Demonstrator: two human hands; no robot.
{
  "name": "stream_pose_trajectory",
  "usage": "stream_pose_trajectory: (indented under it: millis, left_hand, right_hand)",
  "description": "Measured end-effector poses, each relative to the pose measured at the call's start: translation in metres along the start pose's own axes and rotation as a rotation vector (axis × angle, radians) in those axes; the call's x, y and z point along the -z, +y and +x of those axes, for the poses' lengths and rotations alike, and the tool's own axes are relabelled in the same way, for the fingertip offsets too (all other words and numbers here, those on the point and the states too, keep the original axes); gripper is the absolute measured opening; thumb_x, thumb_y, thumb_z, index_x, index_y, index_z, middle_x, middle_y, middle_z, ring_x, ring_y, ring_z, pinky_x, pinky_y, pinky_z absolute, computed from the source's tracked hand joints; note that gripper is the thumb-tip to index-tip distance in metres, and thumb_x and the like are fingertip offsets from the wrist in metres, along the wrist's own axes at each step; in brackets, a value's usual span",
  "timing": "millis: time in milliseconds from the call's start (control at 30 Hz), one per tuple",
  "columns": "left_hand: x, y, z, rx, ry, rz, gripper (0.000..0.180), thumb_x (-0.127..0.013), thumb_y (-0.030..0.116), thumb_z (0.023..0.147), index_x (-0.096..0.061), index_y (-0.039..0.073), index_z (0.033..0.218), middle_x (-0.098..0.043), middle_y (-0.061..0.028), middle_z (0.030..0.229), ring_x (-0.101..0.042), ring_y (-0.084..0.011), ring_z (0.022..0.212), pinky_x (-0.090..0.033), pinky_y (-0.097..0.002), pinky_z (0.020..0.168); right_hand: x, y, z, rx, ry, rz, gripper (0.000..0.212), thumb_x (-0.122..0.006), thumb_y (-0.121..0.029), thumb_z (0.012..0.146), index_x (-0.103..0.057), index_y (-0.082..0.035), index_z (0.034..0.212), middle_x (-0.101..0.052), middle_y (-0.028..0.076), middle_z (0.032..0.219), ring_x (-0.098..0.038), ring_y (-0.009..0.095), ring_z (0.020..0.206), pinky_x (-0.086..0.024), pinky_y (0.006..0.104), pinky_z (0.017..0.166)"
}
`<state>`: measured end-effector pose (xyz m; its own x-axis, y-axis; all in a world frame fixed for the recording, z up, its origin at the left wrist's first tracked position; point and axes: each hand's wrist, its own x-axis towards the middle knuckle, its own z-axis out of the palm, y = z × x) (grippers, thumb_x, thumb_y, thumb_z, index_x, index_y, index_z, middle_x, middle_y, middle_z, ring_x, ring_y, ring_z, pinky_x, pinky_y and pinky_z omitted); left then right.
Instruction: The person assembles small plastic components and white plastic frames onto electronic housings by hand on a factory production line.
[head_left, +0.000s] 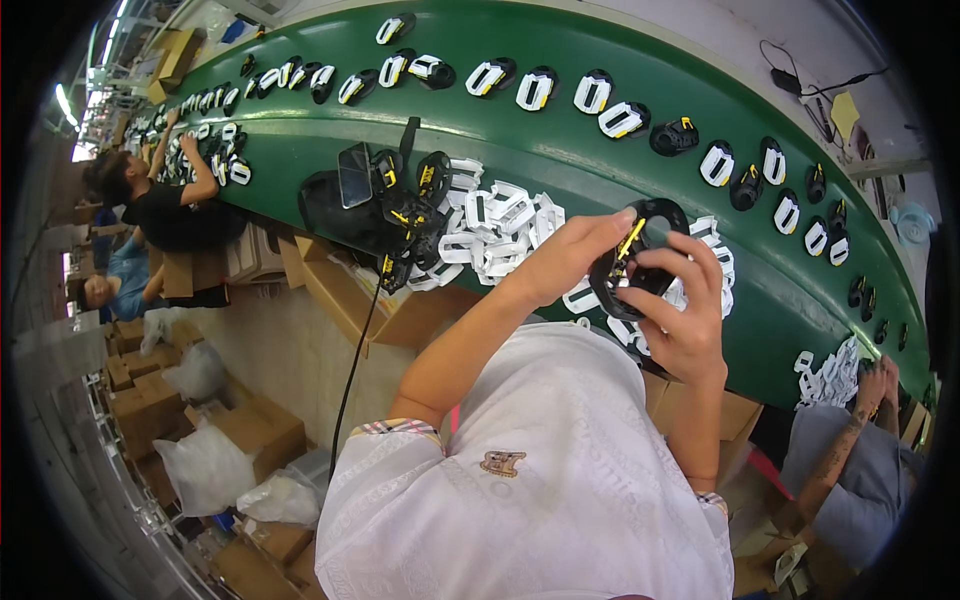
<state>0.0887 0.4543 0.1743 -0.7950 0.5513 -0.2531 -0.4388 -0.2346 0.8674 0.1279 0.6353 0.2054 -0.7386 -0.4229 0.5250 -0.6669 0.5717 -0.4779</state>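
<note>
Both my hands hold a black oval plastic housing (606,282) above the near edge of the green belt. A yellow strip runs along its inner side. My left hand (570,255) grips its left rim, thumb on top. My right hand (685,310) has its fingers bent round the other side; whether a small part sits between its fingertips is hidden. Just beyond and below my hands lies a heap of white oval plastic frames (510,215). Left of the heap are several black housings with yellow parts (408,215), piled together.
A phone (355,176) rests by a black bag (322,208). Rows of black housings with white frames (537,88) lie along the green belt (480,125). Co-workers sit left (170,190) and right (850,460). An open carton (345,300) stands below the belt; a cable (350,390) hangs nearby.
</note>
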Motion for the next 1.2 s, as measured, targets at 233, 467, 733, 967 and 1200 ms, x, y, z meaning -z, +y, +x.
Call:
stream_pose_trajectory:
  millis: [233, 467, 733, 967, 1200]
  left_hand:
    - [-0.020, -0.005, -0.003, -0.237, 0.203, 0.110, 0.030, -0.044, 0.025, 0.093, -0.056, -0.002, 0.098, -0.060, -0.0034, 0.080, -0.055, -0.0076, 0.070, -0.045, -0.0207, 0.062]
    - [-0.023, -0.005, 0.001, -0.373, 0.229, 0.301, 0.028, -0.054, 0.015, 0.086, -0.052, -0.003, 0.108, -0.056, -0.0060, 0.088, -0.052, -0.0085, 0.076, -0.044, -0.0222, 0.065]
    - [-0.030, -0.013, 0.006, -0.467, 0.193, -0.109, 0.037, -0.058, 0.006, 0.078, -0.044, 0.001, 0.112, -0.052, -0.0040, 0.085, -0.049, -0.0064, 0.070, -0.040, -0.0189, 0.060]
    - [-0.043, -0.035, 0.006, -0.536, 0.344, -0.117, 0.035, -0.058, 0.006, 0.080, -0.041, 0.000, 0.110, -0.050, -0.0044, 0.085, -0.047, -0.0077, 0.073, -0.041, -0.0216, 0.066]
    - [-0.043, -0.029, 0.002, -0.594, 0.369, 0.194, 0.031, -0.049, 0.008, 0.084, -0.038, -0.002, 0.111, -0.051, -0.0096, 0.095, -0.049, -0.0104, 0.084, -0.041, -0.0239, 0.074]
  right_hand:
    - [-0.010, 0.004, -0.024, -0.679, 0.392, 1.036, 0.041, -0.054, -0.004, 0.077, -0.046, 0.007, 0.116, -0.050, 0.014, 0.114, -0.052, 0.020, 0.104, -0.043, 0.0317, 0.086]
    - [-0.021, 0.008, -0.025, -0.844, 0.261, 1.061, 0.034, -0.056, -0.008, 0.080, -0.048, 0.006, 0.110, -0.056, 0.008, 0.099, -0.054, 0.011, 0.090, -0.043, 0.0231, 0.080]
    - [-0.035, -0.001, -0.031, -0.865, 0.393, 1.264, 0.036, -0.057, -0.009, 0.077, -0.051, 0.008, 0.109, -0.058, 0.009, 0.099, -0.056, 0.013, 0.089, -0.045, 0.0255, 0.080]
    - [-0.035, 0.000, -0.027, -0.891, 0.393, 1.191, 0.030, -0.057, -0.006, 0.075, -0.052, 0.005, 0.103, -0.058, 0.006, 0.093, -0.054, 0.010, 0.082, -0.044, 0.0232, 0.074]
    - [-0.027, 0.002, -0.014, -0.853, 0.267, 1.051, 0.029, -0.058, -0.003, 0.072, -0.052, 0.002, 0.100, -0.056, 0.003, 0.089, -0.051, 0.009, 0.081, -0.041, 0.0230, 0.074]
